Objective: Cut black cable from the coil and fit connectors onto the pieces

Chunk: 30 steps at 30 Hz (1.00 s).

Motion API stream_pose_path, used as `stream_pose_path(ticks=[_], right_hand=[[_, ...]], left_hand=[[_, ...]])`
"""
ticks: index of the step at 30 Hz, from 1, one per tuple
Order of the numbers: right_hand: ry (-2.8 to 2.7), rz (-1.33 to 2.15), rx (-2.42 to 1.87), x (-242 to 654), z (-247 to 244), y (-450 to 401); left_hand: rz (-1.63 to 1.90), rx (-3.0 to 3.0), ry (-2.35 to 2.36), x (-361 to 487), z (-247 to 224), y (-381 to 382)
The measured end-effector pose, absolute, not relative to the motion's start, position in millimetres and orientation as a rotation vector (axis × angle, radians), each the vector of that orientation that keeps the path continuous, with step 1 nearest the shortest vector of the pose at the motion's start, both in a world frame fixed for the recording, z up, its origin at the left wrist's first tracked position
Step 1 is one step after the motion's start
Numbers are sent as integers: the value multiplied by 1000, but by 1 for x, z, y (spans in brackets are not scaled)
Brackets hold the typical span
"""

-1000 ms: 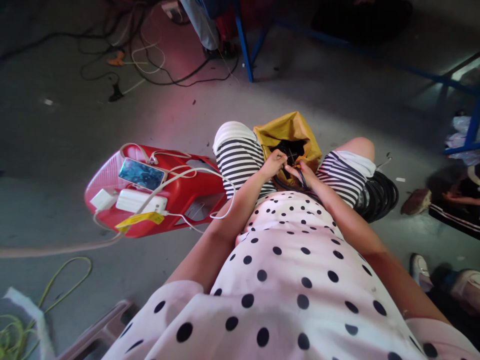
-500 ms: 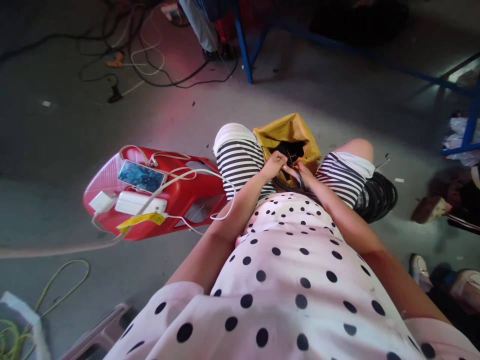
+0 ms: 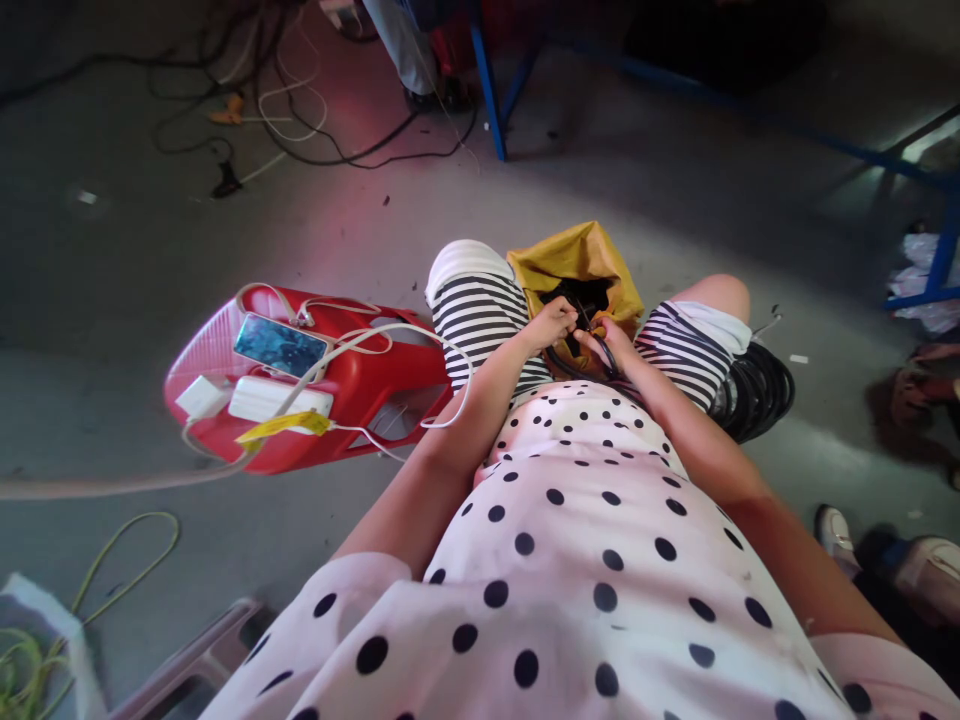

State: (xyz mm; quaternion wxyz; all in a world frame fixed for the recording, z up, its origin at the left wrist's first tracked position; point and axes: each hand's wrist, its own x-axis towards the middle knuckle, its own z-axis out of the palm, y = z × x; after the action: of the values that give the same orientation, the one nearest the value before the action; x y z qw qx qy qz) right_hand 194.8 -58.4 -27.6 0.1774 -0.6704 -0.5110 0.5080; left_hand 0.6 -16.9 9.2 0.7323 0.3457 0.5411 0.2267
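Note:
Between my knees sits a yellow bag [image 3: 577,245], its mouth gaping and dark cables inside. My left hand [image 3: 553,325] is over the near rim, its fingers pinched on a thin black cable. Close beside it, my right hand [image 3: 609,342] is closed round a black cable [image 3: 606,362] that loops toward my lap. The two hands are almost touching, and the small part between their fingertips is too dark to make out. By my right knee lies a coil of black cable [image 3: 757,392] on the floor.
On my left a red plastic stool [image 3: 367,385] bears a phone [image 3: 280,347], a white power bank [image 3: 279,400] and a white charger [image 3: 202,398]. Loose cables [image 3: 300,120] trail over the floor ahead, near a blue metal leg [image 3: 489,90]. Other people's feet [image 3: 836,530] are at the right.
My hands stay above the bag and shift only slightly, with the black cable still held. At the far right, another person's foot has moved. The whole view has tilted a little.

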Motion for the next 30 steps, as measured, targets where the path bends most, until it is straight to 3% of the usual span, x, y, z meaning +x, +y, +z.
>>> stream_pose_path(ticks=[19,24,30], right_hand=[[-1322,1436,-1884,196,-52,-45],[-1150,1395,-1901,195,-51,-44],[-961,1446,-1804,196,-42,-43]], left_hand=[[403,744,1160,4,9,-14],[544,593,1264,6,7,-12],[606,318,1033,-5,14,-18]])
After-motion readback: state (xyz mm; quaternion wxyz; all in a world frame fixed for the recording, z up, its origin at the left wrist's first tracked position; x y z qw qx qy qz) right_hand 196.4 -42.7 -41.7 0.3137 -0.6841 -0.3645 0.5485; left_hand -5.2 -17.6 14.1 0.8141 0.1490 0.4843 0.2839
